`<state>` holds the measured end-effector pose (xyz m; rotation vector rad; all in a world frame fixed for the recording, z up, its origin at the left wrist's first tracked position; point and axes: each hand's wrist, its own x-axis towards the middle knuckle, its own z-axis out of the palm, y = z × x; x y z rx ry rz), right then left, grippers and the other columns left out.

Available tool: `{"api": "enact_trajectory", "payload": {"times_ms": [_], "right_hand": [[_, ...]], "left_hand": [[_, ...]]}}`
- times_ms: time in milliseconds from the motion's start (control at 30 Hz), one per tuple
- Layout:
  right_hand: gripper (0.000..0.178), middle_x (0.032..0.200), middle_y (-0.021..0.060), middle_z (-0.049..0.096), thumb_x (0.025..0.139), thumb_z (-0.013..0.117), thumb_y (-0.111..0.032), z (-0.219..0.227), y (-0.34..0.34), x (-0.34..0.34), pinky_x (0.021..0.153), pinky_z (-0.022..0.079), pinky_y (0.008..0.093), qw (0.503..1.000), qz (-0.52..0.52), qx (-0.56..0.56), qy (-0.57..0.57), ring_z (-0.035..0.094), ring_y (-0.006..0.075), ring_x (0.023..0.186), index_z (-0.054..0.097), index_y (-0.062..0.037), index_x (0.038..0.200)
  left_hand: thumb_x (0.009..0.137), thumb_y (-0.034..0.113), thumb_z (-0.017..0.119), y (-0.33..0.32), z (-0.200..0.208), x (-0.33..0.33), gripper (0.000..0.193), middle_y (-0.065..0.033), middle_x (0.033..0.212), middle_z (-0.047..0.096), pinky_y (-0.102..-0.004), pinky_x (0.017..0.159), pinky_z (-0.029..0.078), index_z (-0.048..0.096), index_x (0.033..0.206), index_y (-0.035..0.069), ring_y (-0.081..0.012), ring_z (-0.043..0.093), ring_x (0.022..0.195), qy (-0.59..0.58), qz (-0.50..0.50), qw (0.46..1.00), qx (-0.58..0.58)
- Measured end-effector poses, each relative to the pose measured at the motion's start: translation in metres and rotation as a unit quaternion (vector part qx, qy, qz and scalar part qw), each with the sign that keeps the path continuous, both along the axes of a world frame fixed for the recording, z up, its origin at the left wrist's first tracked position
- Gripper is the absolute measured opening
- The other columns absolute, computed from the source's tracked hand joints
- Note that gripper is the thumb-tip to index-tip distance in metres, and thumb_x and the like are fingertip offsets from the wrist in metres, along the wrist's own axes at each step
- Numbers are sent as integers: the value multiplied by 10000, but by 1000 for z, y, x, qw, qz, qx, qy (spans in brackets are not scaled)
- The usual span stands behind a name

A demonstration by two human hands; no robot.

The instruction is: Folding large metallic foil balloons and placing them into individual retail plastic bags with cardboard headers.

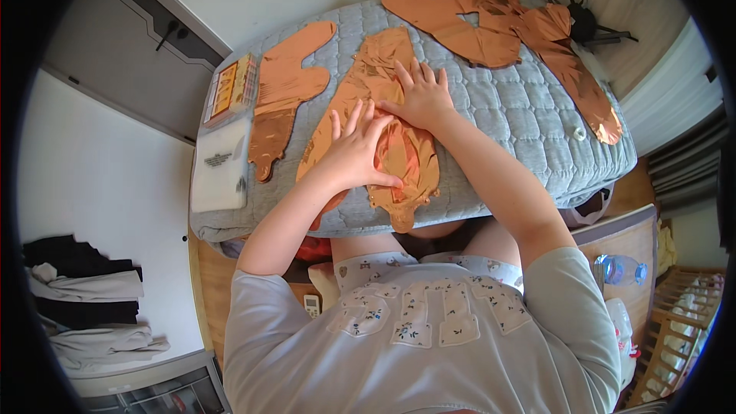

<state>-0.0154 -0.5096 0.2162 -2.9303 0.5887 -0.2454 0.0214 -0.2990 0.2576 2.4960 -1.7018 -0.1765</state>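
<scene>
A flat, uninflated copper-coloured foil balloon (420, 155) lies wrinkled on the quilted grey mattress (502, 119) right in front of me. My left hand (353, 151) presses on its left side, fingers spread, with the thumb pointing right across the crumpled foil. Farther up, my right hand (424, 98) rests on the balloon's right side, its fingers also spread and flat. Neither hand grips anything. To the left lies another flat copper foil balloon (290, 80). More copper foil (479, 38) is spread at the far right, with a long piece (575, 77) reaching toward the right edge.
A clear packet with a printed card (228, 90) and a translucent plastic sleeve (221, 172) lie along the mattress's left edge. A small white roll (579, 133) sits near the right edge. Behind it stands a black object with prongs (584, 23). A plastic bottle (621, 269) lies at the lower right.
</scene>
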Motion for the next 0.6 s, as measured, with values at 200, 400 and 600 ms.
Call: {"api": "enact_trajectory", "payload": {"times_ms": [200,400,600], "right_hand": [[1075,1683,208,260,872,449,-867,-2,-1,1,1245,143,619,1000,0,-13,-3,234,373,1563,219,-171,1658],[1076,1672,204,285,868,444,-874,-4,1,2,1239,159,617,1000,1,-28,-13,267,373,1546,238,-165,1650],[1076,1672,192,289,873,432,-876,-2,2,0,1241,161,609,999,2,-37,-12,267,368,1544,242,-155,1648]], "left_hand": [[826,576,783,32,-16,-36,951,-179,1699,225,-737,1197,3,374,1571,147,-381,131,1589,-12,-24,997,-71],[821,555,789,63,-33,-68,926,-152,1697,247,-749,1185,17,400,1566,166,-375,177,1580,-16,63,992,-107],[859,583,732,110,-33,-54,882,-153,1581,434,-703,1172,160,419,1564,155,-391,359,1477,-36,218,953,-205]]}}
